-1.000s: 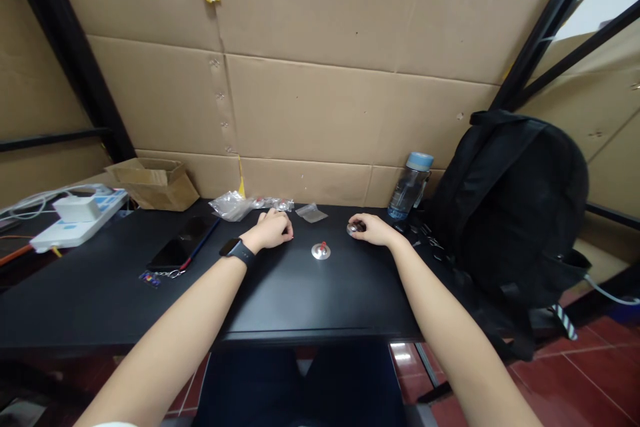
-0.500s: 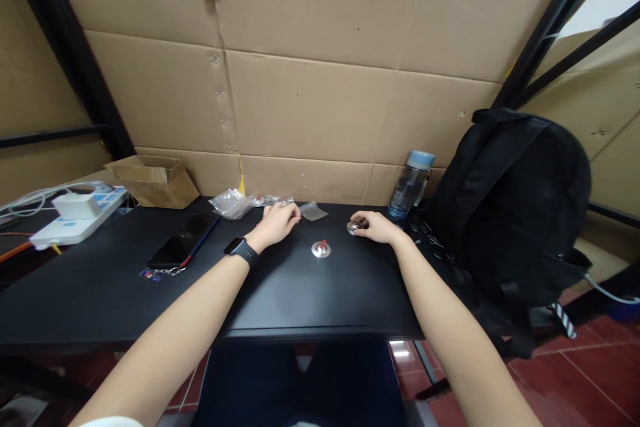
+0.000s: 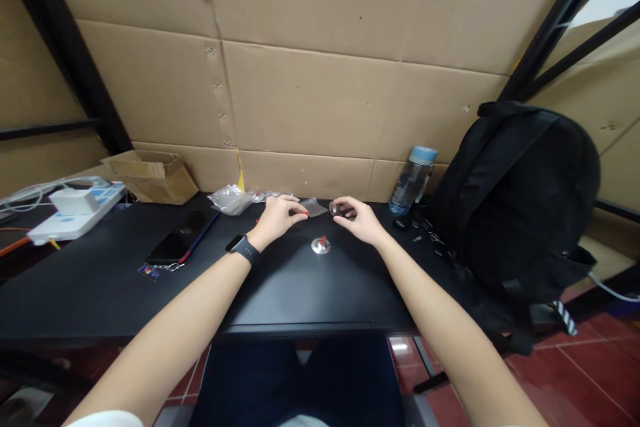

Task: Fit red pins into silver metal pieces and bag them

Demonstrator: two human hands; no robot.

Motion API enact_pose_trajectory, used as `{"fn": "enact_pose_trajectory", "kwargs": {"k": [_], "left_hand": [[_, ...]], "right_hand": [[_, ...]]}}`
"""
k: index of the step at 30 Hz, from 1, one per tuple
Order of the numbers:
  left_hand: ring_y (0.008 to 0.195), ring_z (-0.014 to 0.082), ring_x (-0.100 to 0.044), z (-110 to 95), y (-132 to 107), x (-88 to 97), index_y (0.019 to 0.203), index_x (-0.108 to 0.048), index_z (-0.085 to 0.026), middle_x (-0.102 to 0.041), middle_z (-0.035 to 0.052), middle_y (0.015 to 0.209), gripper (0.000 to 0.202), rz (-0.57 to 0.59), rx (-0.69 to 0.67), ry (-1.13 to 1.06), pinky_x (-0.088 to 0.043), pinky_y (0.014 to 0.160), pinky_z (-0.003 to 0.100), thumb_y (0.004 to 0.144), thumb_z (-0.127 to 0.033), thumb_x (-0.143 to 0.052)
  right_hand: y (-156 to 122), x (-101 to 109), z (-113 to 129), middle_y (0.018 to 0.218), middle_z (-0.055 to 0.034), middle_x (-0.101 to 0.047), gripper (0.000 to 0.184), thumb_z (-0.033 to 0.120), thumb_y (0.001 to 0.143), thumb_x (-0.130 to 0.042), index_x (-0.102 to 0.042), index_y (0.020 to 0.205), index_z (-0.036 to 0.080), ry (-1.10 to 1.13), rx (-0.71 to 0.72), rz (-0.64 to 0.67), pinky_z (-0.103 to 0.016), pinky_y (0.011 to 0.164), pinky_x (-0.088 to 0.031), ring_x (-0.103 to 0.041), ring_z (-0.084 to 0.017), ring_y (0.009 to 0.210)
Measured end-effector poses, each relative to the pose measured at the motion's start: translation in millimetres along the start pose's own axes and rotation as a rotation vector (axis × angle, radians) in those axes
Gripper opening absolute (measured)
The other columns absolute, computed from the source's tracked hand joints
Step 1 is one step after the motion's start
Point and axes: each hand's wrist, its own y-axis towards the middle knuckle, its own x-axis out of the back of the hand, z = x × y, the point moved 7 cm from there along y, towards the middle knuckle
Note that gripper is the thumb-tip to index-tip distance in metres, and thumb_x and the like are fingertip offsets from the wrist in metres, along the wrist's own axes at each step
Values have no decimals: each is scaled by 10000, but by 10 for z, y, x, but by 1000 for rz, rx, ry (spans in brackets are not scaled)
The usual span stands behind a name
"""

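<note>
My left hand point(image 3: 279, 219), with a dark watch point(image 3: 243, 248) on its wrist, pinches a small red piece point(image 3: 306, 213) between thumb and fingertips. My right hand point(image 3: 361, 219) grips a round silver metal part point(image 3: 335, 209) by its edge, tilted and raised off the table; the fingers cover part of it. Between and nearer than the hands, a shiny silver disc point(image 3: 321, 248) lies flat on the table, a small red piece point(image 3: 323, 239) standing at its middle. Behind the hands is a small clear plastic bag point(image 3: 314, 207).
Crumpled clear plastic bags point(image 3: 231, 200) lie left of my left hand. A phone point(image 3: 183, 237), an open cardboard box point(image 3: 153, 177) and a white power strip point(image 3: 77, 213) occupy the left. At right are a water bottle point(image 3: 413, 180), keys point(image 3: 431, 237) and a black backpack point(image 3: 520, 213).
My right hand has lifted the round metal part off the table and brought it leftward, toward my left hand. My left hand has shifted slightly right, and its red piece now shows more clearly.
</note>
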Motion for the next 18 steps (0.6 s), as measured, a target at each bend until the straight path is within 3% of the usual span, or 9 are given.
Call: {"fn": "enact_pose_trajectory", "kwargs": {"k": [7, 12, 18], "left_hand": [[1174, 265, -580, -131, -18, -43, 945, -807, -322, -741, 23, 1118, 112, -48, -70, 20, -360, 1033, 477, 921, -354, -702], [1210, 272, -512, -224, -28, -1, 909, -806, -307, -666, 34, 1221, 110, -141, -74, 37, -370, 1038, 487, 918, -339, -701], [1216, 282, -481, -335, -55, 2, 856, -786, -272, -661, 41, 1221, 116, -147, -107, 57, -363, 1023, 506, 919, -296, -692]], "right_hand": [[-34, -200, 304, 1203, -69, -716, 415, 282, 806, -769, -642, 1200, 262, 188, 43, -11, -336, 822, -556, -713, -231, 1056], [-57, -296, 355, 1189, -67, -722, 436, 285, 785, -798, -631, 1187, 258, 252, 42, 22, -326, 811, -554, -732, -238, 1053], [-70, -336, 370, 1145, -68, -739, 441, 331, 762, -827, -624, 1147, 257, 299, 31, 6, -325, 805, -561, -744, -241, 1029]]}}
